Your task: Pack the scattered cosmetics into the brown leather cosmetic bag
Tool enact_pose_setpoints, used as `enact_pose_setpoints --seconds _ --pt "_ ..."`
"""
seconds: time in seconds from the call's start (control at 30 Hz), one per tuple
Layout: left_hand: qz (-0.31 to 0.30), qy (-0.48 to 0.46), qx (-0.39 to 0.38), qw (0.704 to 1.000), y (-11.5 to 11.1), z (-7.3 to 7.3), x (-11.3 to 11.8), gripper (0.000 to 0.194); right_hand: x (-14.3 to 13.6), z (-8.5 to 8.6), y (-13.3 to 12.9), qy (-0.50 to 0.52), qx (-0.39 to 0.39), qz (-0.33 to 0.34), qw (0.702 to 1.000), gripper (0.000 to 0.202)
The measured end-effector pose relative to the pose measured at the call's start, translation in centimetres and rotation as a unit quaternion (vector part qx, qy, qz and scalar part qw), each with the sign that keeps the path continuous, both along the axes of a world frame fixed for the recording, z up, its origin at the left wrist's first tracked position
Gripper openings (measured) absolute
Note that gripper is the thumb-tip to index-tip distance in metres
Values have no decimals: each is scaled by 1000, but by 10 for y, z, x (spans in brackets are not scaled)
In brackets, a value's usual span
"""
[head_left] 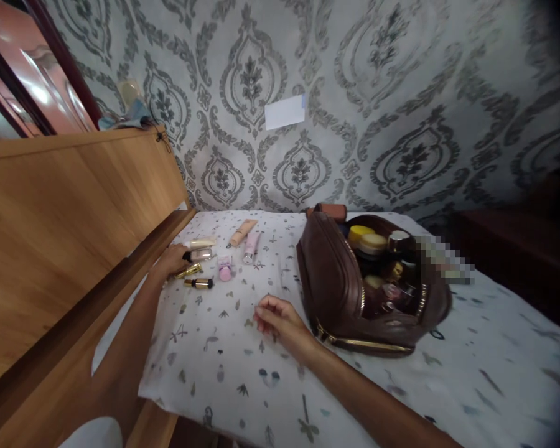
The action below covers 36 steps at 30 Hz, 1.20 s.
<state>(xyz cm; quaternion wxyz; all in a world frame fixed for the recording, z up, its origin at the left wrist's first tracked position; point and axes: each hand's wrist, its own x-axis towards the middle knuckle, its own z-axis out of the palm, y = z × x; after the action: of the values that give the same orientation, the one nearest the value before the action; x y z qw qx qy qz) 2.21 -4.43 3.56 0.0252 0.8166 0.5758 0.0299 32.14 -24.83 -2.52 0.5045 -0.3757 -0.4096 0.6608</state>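
My left hand is at the left edge of the cloth, its fingers at the dark cap of a small clear bottle; whether they grip it is unclear. Close to it lie a cream tube, a gold tube and a black-and-gold tube. Further right are a purple-and-pink container, a peach tube and a pink tube. My right hand hovers with loosely curled fingers left of an open brown bag, which holds several jars and bottles.
A white patterned cloth covers the surface. A wooden panel rises along the left side. Patterned wallpaper with a white card stands behind. A brown rolled item lies behind the bag.
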Motion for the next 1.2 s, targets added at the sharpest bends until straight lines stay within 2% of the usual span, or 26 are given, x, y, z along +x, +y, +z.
enact_pose_setpoints --seconds 0.13,0.27,0.37,0.4,0.47,0.5,0.6,0.7,0.77,0.83,0.9,0.97,1.03,1.1,1.2 --pt "-9 -71 6 997 -7 6 -3 27 2 1 0 52 -19 -9 998 40" --pt "-24 -153 26 988 -25 6 1 39 2 -1 2 79 -24 -10 997 41" --pt "-54 -218 21 974 -48 9 12 47 3 -3 4 109 -41 -15 993 52" --pt "-73 -247 2 966 -58 11 19 49 3 -3 4 121 -47 -16 991 55" --pt "-130 -351 -92 923 -81 15 38 47 3 -3 5 140 -54 -15 989 57" --pt "-160 -369 -142 904 -94 18 50 44 3 -3 6 146 -54 -11 988 56" --pt "-233 -353 -220 879 -124 20 87 34 5 -1 5 125 -46 15 991 53" --pt "-249 -350 -260 865 -135 14 108 29 7 2 2 73 -46 32 996 52" --pt "-234 -378 -295 846 -130 5 106 29 7 3 -1 53 -48 28 997 53" --pt "-199 -419 -323 825 -120 -4 90 32 8 4 -2 46 -46 22 998 54" --pt "-160 -471 -318 807 -110 -12 68 40 8 4 -3 46 -44 17 998 55" --pt "-144 -538 -296 776 -104 -18 47 49 7 4 -2 55 -42 15 997 54" --pt "-134 -585 -287 747 -103 -21 37 51 7 2 -1 70 -35 17 997 51" --pt "-135 -607 -293 726 -106 -23 38 49 7 1 1 80 -26 24 996 48" --pt "-158 -607 -320 710 -112 -24 53 49 7 -1 2 78 -24 33 996 47"
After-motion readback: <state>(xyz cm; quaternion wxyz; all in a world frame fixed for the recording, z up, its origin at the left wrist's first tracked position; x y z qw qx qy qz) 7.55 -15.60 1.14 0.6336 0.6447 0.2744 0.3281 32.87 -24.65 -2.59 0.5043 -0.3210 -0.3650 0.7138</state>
